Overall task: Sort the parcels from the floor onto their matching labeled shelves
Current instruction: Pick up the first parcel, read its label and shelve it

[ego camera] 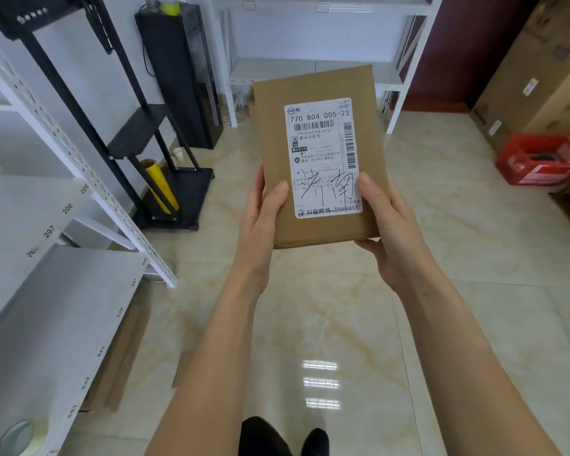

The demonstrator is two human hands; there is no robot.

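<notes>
Cardboard parcel gripped by both hands.

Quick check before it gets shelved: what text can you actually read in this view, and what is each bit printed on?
"770 B04 005-23": top line of the shipping label on the cardboard parcel, held by left hand and right hand.
"206", "207": number tags on the shelf edge.
Label's fine print, handwriting, barcode digits, lower shelf tags: too small or blurred to read reliably.
</notes>
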